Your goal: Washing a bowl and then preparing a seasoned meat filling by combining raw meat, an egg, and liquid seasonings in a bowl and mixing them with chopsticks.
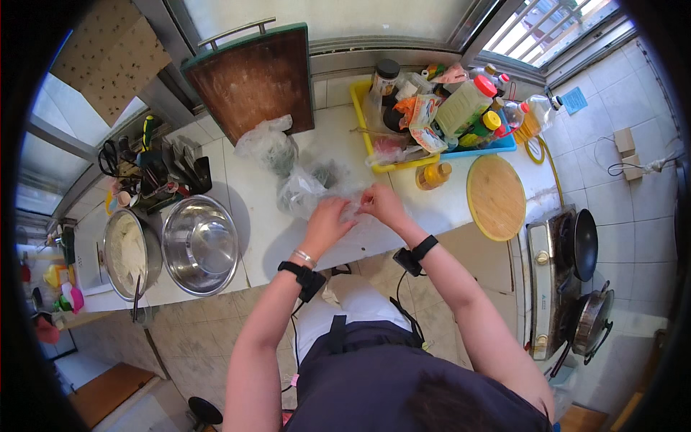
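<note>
On the white countertop [334, 245] before me lies a clear plastic bag [302, 191], crumpled, with something dark green inside. My right hand [384, 206] pinches the near right edge of its thin film between thumb and fingers. Just left of it, my left hand [328, 220] is at the same edge, thumb and forefinger apart; whether they grip the film is hard to see. A second clear bag [267, 143], also with greenish contents, rests behind against a brown board [259, 81] that leans on the window wall.
Left stand an empty steel bowl [208, 245], a pot of white flour-like powder [125, 251] with chopsticks, and a utensil rack [167, 173]. Back right are a yellow basket [407, 163] of bottles, a small amber bottle [433, 176], a round wooden board [496, 197] and a gas stove [542, 302].
</note>
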The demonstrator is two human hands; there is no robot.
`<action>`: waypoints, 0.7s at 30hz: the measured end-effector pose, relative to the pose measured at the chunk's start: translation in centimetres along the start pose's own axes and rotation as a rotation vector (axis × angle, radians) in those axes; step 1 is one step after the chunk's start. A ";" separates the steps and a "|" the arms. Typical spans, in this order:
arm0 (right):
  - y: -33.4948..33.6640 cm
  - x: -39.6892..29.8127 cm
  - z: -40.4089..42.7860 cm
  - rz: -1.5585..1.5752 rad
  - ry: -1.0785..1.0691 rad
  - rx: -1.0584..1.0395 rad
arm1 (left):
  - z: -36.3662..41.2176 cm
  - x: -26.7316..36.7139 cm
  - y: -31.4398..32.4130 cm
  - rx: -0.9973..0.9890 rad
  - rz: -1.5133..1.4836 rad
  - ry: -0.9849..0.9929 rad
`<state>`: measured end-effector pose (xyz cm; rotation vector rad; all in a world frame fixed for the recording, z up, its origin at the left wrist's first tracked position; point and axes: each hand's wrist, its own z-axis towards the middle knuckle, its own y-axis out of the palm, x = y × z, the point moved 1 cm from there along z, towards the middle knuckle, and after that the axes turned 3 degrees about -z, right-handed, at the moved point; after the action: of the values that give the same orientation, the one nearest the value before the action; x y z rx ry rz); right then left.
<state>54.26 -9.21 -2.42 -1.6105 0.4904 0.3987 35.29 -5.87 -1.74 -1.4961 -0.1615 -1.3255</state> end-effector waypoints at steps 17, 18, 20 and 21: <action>-2.5 1.5 -0.1 0.357 0.063 -0.105 | 1.3 -2.6 -0.1 -0.260 -0.397 -0.260; -2.6 1.3 -0.2 0.358 0.062 -0.103 | 1.1 -2.4 -0.5 -0.298 -0.436 -0.292; -3.1 1.0 -0.6 0.491 0.073 0.079 | 0.9 -2.0 -1.2 -0.336 -0.473 -0.321; -3.1 0.9 -0.8 0.493 0.069 0.083 | 0.8 -1.7 -1.8 -0.327 -0.562 -0.360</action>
<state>56.63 -9.82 -0.22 -1.4166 0.9497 0.6820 33.93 -3.62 -1.78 -2.0605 -0.6621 -1.5550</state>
